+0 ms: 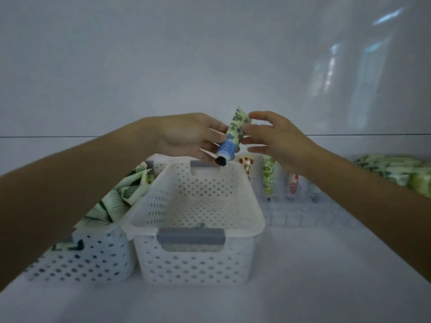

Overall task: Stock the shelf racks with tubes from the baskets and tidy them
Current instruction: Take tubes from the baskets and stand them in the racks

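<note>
The tube (234, 134) is up in the air, held in the left hand (186, 136). The fingers and thumb curl round its lower half and grip it. The tube is soft and flat at the top, like a squeezed toothpaste tube, and round at the bottom. It is pale green with dark leaf shapes, and it has a blue band near the end. Its small black cap (220, 161) points down and the tube leans a bit to the right.

The right hand (277, 141) is just right of the grip. Its fingers are spread and mostly straight, and their tips touch the upper part of the tube. It does not wrap round it.

Right under the grip is a white plastic basket (140, 220). It has rounded corners, lots of little holes in its walls, and a grey handle (190, 236) on the near side. Only a tiny green bit shows at its bottom, too small to tell what it is.

Down and to the left of the grip a second basket (93, 264) touches the first one. It is full of flat green leafy tubes (126, 190) all heaped up.

Down and to the right of the grip is a clear rack (291, 215). A few tubes stand in it (268, 176), some green, some with red spots. Far to the right lies a pile (396, 171) of green tubes.

Everything sits on a smooth white shelf (326, 276), with a plain shiny wall (163, 66) behind.
</note>
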